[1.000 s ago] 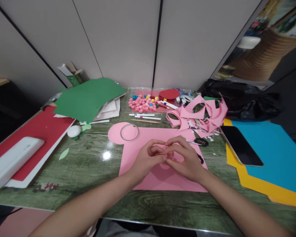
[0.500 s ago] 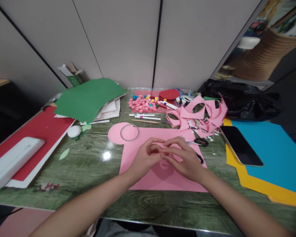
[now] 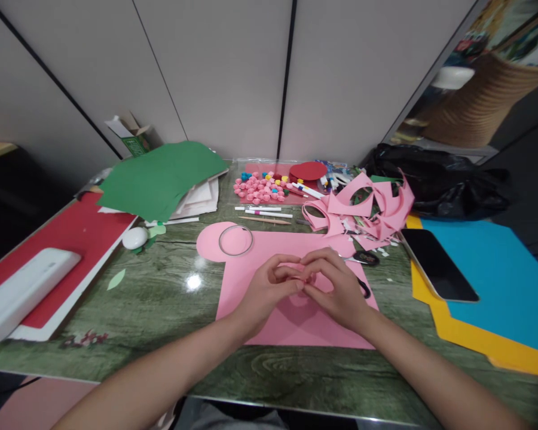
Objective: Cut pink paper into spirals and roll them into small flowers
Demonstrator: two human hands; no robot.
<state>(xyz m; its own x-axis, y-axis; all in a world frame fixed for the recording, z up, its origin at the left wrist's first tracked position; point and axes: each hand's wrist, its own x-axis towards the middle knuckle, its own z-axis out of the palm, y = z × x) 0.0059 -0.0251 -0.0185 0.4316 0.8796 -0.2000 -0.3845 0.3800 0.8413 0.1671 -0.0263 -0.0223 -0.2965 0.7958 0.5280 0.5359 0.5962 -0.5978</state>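
Here the left hand and the right hand met fingertip to fingertip just above a pink sheet that lay flat on the desk. Between the curled fingers a small pink piece was pinched; the grip of each hand was closed on it, though most of the piece was hidden by the fingers, so its shape could not be told. It sat right at the point where the thumbs and forefingers came together, near the middle of the sheet.

On the far left lobe of the sheet lay a clear ring. Just right of the right hand were black-handled scissors, partly covered by it. Farther off lay a heap of pink scraps, a cluster of small pink balls, a red disc and a few pens.

To the right a dark phone rested on blue paper over yellow paper, with a black bag beyond. To the left were green paper, red paper, a long white device and a small white egg-shaped thing. A green-and-white carton stood at the far left; its print was too small to read, and no other writing was legible.
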